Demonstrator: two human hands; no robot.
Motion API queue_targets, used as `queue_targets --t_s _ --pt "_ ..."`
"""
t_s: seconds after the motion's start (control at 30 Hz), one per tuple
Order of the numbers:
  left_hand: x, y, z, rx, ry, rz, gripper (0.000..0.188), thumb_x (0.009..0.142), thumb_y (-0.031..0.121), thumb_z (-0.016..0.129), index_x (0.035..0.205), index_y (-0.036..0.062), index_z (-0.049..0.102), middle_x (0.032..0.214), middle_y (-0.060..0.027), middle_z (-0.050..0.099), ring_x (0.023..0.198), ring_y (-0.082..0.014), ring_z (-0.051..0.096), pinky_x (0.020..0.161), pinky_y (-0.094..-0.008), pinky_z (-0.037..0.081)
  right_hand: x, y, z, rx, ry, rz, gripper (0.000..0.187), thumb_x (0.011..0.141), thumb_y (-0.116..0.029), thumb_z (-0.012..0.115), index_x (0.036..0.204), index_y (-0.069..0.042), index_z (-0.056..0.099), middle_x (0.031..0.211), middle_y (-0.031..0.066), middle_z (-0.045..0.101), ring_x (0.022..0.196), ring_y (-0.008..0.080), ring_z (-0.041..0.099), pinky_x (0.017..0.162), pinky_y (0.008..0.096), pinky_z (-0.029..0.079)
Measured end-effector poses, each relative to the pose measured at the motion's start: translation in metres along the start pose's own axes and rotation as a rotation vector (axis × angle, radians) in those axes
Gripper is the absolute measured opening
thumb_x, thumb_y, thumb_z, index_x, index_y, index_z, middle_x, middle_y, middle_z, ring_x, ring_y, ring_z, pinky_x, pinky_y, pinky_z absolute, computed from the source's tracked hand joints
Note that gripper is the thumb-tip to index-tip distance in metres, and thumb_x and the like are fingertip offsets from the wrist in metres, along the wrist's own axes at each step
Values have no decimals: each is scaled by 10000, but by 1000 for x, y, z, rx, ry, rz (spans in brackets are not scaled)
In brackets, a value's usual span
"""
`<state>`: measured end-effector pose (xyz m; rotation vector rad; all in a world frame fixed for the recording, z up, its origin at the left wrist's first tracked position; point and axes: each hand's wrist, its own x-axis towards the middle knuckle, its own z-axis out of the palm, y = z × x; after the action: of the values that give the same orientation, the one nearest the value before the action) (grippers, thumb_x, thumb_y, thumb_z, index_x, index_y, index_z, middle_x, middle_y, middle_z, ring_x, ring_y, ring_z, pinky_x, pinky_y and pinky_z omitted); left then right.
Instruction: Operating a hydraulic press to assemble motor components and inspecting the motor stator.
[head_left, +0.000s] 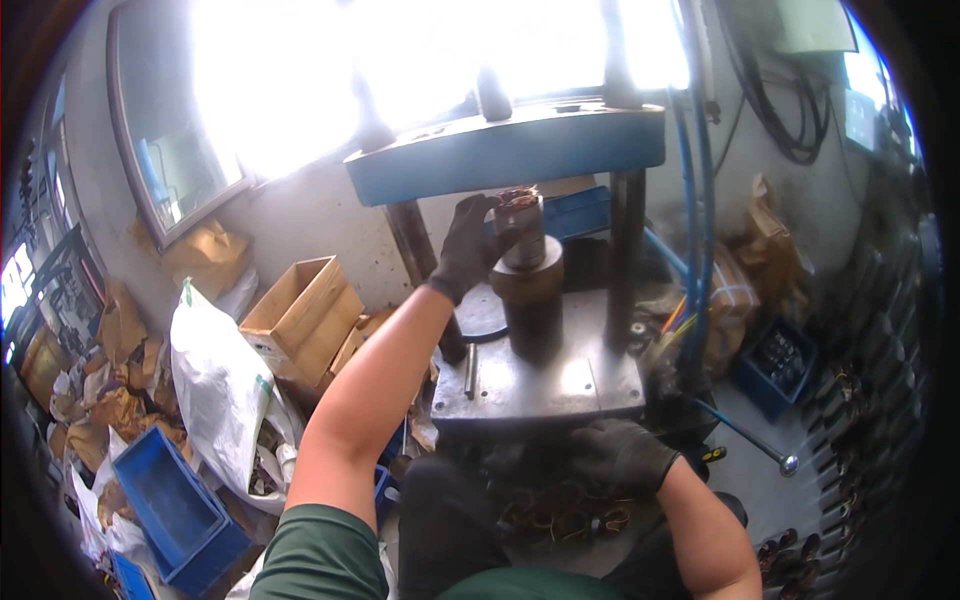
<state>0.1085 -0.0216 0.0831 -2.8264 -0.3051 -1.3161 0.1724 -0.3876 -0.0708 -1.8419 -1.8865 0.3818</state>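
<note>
My left hand point(468, 245), in a dark glove, is closed around the left side of a wound motor stator point(520, 225), a grey metal cylinder with copper wire showing at its top. The stator stands upright on a round steel fixture point(530, 300) beneath the blue upper plate point(510, 155) of a press. My right hand point(622, 455), also gloved, is low in front of the press's steel table point(560, 395). Its fingers are blurred and dark, so their pose is unclear. Below it lie several more copper-wound parts point(565, 520).
A steel pin point(471, 370) and a round plate point(482, 312) rest on the press table. To the left are a wooden box point(305, 305), a white sack point(215, 375) and a blue bin point(175, 500). At right, a ball-ended lever point(750, 435) sticks out near a blue crate point(775, 365).
</note>
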Motion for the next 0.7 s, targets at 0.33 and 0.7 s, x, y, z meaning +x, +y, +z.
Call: queue_targets --t_s 0.33,0.7 --pt "-428 -59 -36 -672 -36 -934 322 972 172 764 1252 45 668 1141 -89 726 1061 -178 674 941 -334 552 -5 -10 -8 103 290 -133 224 803 -13 721 1026 -17 706 1075 191 727 993 382 712 871 445 578" --pt "-738 -1 3 -176 -247 -1613 586 860 262 822 1377 62 635 1306 -226 660 1121 -350 689 996 -423 545 -110 -45 -76 -457 252 28 213 907 -123 667 1094 -26 697 1167 195 692 1103 366 677 925 449 546"
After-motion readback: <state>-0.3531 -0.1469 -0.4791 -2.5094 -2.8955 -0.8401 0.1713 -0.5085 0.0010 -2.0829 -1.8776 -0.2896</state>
